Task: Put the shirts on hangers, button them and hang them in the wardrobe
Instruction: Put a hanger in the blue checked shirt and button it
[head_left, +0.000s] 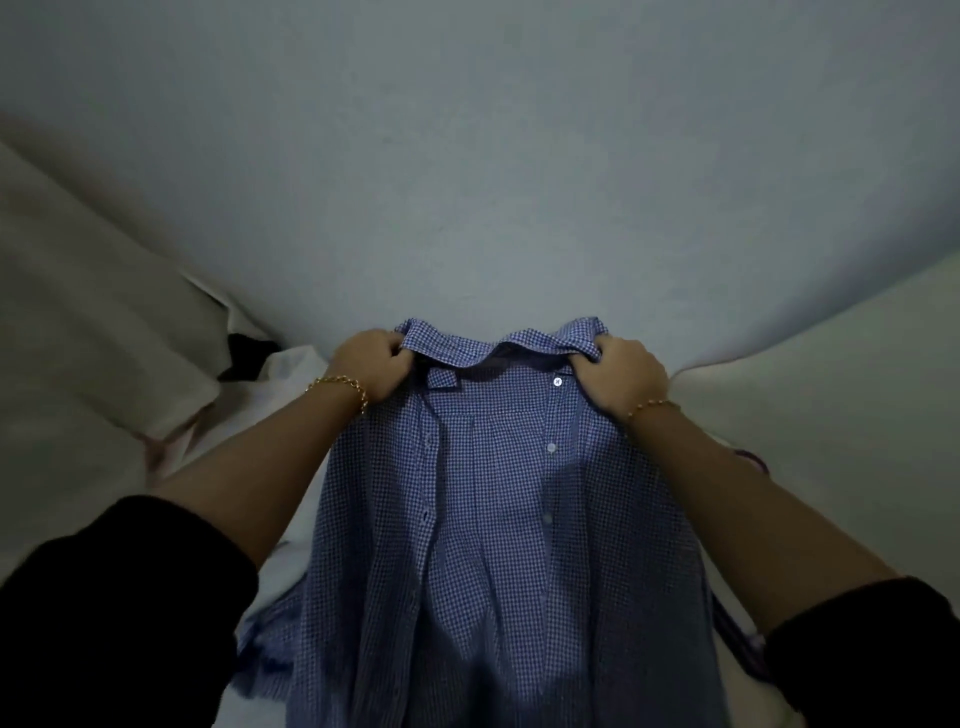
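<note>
A blue-and-white small-check cotton shirt (498, 519) hangs in the air in front of the person, held up by its collar (498, 353) and not resting on any surface. It faces the camera with its front open. The right placket carries a row of pale round buttons (557, 382), all undone, and the left placket falls loose beside it, so the inside of the back panel shows between them. The lower part drops into shadow at the bottom edge of the view.

The left hand (371, 366) has its fingers curled tight over the collar's left end. The right hand (621, 382) bunches the collar's right end in a closed fist. Each wrist wears a gold chain bracelet (340, 387), and black sleeves (114, 597) are pushed up both forearms.

Behind the shirt stands a plain pale blue-grey wall (467, 156) in dim light. To the left lies rumpled off-white fabric (78, 322), with a white cloth (280, 384) and a small dark object (249, 348) below it, too shadowed to identify. To the right is a smooth pale surface (831, 389).
</note>
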